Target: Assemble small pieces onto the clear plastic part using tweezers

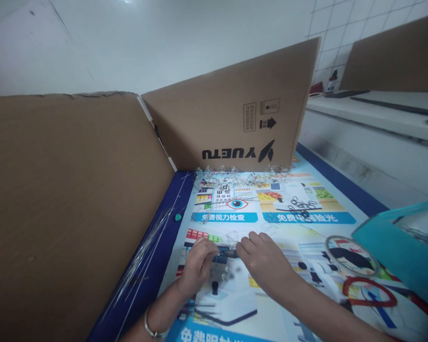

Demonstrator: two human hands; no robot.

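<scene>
My left hand (199,265) and my right hand (266,259) meet low in the middle, over a printed poster mat (306,218). Both are closed in a pinch on a small dark and clear part (224,257) held between them; I cannot make out what it is. A silver bangle (153,328) sits on my left wrist. Just below the hands a small black knob-like piece (215,287) stands on the mat. A cluster of thin black rings (299,206) lies farther back on the mat.
Cardboard panels (67,204) wall off the left and the back (235,109). A heap of small clear pieces (235,173) lines the back panel's foot. A teal box (399,242) stands at right, with a clear ring (351,255) and a red loop (369,290) beside it. Thin clear rods (146,256) lie along the left.
</scene>
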